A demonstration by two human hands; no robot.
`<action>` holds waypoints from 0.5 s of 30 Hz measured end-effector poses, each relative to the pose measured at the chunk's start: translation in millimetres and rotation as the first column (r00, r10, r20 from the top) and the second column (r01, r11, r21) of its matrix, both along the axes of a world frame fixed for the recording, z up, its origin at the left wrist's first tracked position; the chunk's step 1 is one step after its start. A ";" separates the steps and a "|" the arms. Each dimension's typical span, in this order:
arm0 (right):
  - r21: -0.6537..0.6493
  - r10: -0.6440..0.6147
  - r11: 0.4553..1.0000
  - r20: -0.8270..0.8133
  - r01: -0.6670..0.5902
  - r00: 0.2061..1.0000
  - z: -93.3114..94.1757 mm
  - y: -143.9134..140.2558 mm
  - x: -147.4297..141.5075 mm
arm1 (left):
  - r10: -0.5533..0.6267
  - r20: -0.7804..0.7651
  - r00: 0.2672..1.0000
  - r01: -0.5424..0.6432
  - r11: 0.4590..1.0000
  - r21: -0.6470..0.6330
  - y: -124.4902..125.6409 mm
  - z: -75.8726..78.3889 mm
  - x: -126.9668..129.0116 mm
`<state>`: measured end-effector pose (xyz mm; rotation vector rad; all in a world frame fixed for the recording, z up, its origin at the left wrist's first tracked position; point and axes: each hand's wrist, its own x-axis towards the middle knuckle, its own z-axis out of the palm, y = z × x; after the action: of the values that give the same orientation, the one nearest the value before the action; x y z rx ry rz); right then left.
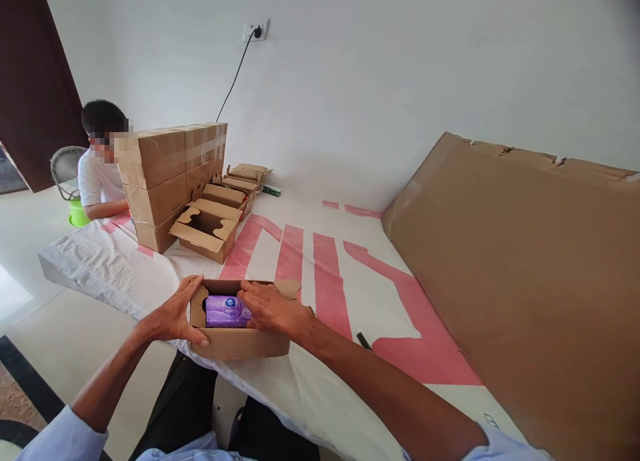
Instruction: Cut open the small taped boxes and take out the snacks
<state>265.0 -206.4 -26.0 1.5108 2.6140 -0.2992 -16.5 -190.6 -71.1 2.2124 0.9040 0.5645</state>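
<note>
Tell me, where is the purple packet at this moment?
In the head view, the purple packet lies inside the small open cardboard box at the near table edge, between the left hand and the right hand.

White-and-pink sheet (320,261) — open boxes (207,229), cardboard panel (525,274), perhaps a pen (364,341).

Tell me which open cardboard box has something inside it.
The small box between the left hand and right hand: it holds a purple packet.

Both hands (225,314) on small open carton (240,342); purple packet (226,311) inside.
</note>
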 end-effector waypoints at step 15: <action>-0.149 -0.264 0.960 -0.758 0.236 0.596 21.0 -30.4 42.0 | 0.003 0.043 0.999 0.000 0.998 -0.069 7.7 5.7 9.4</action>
<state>307.0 -236.8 -5.0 2.0980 2.8964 -1.2944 -7.1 -182.9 -65.4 2.1303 0.8902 0.5709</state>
